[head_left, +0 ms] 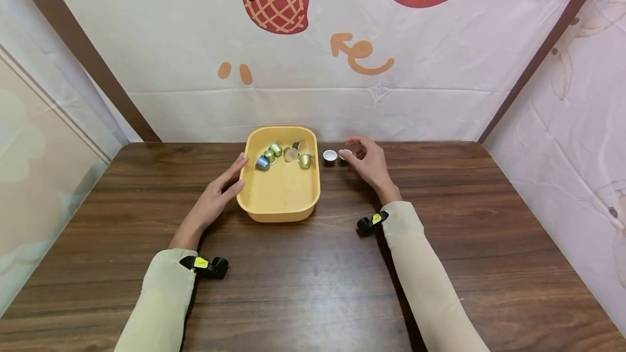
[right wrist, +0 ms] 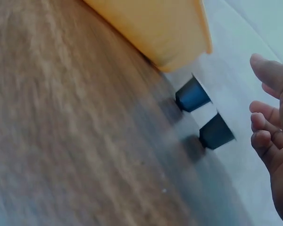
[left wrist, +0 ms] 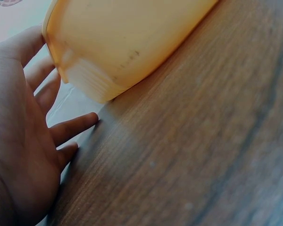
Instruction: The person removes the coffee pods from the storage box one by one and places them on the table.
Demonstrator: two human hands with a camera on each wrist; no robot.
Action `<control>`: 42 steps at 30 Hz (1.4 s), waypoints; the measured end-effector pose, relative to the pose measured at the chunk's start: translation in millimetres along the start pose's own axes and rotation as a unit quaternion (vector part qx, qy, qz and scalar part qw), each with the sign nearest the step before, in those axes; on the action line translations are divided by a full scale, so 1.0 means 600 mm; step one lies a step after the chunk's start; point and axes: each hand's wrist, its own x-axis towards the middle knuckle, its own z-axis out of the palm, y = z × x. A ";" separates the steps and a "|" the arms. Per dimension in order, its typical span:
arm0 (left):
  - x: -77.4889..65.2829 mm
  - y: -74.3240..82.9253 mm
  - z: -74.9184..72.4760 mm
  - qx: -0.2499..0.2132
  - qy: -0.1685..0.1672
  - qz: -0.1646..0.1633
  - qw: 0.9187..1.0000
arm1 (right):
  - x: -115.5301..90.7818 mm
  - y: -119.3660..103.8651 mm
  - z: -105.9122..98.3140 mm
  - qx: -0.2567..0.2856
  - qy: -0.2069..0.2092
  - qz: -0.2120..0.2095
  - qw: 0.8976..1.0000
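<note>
A yellow plastic bin (head_left: 279, 194) holds several green coffee capsules (head_left: 305, 161) and a blue coffee capsule (head_left: 262, 163) toward its far end. Beside its left wall is my left hand (head_left: 212, 202), thumb and fingers spread, fingertips right at the rim. To the right of the bin, two dark coffee capsules stand lid up: one near the bin (right wrist: 192, 95), the other (right wrist: 217, 132) farther right. Over the farther one hovers my right hand (head_left: 370, 164), fingers loosely bent. In the right wrist view a gap shows between its fingers and both capsules, with nothing held.
All of it stands on a dark wood-grain table (head_left: 303, 281), the bin and capsules near its back edge. A white printed cloth (head_left: 186, 42) hangs directly behind. Black cameras are strapped to both wrists.
</note>
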 end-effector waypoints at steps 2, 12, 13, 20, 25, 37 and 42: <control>0.002 0.001 -0.001 0.000 -0.001 0.001 1.000 | 0.005 -0.012 -0.002 -0.006 -0.010 -0.012 1.000; 0.002 0.000 -0.005 0.005 -0.006 0.003 1.000 | 0.041 -0.084 -0.004 -0.031 -0.113 -0.099 0.988; 0.002 0.000 -0.005 0.004 -0.006 0.003 1.000 | 0.046 -0.090 -0.002 -0.038 -0.127 -0.107 0.985; -0.002 0.002 -0.003 -0.002 -0.001 0.012 1.000 | 0.072 -0.128 0.016 -0.085 -0.201 -0.151 0.964; -0.003 -0.001 -0.002 -0.004 0.001 0.013 1.000 | 0.090 -0.157 0.031 -0.114 -0.266 -0.152 0.945; -0.002 -0.003 -0.001 -0.001 -0.002 0.011 1.000 | 0.118 -0.184 0.060 -0.240 -0.360 -0.158 0.887; -0.002 -0.001 -0.001 -0.001 -0.003 0.012 1.000 | 0.121 -0.188 0.074 -0.311 -0.385 -0.152 0.856</control>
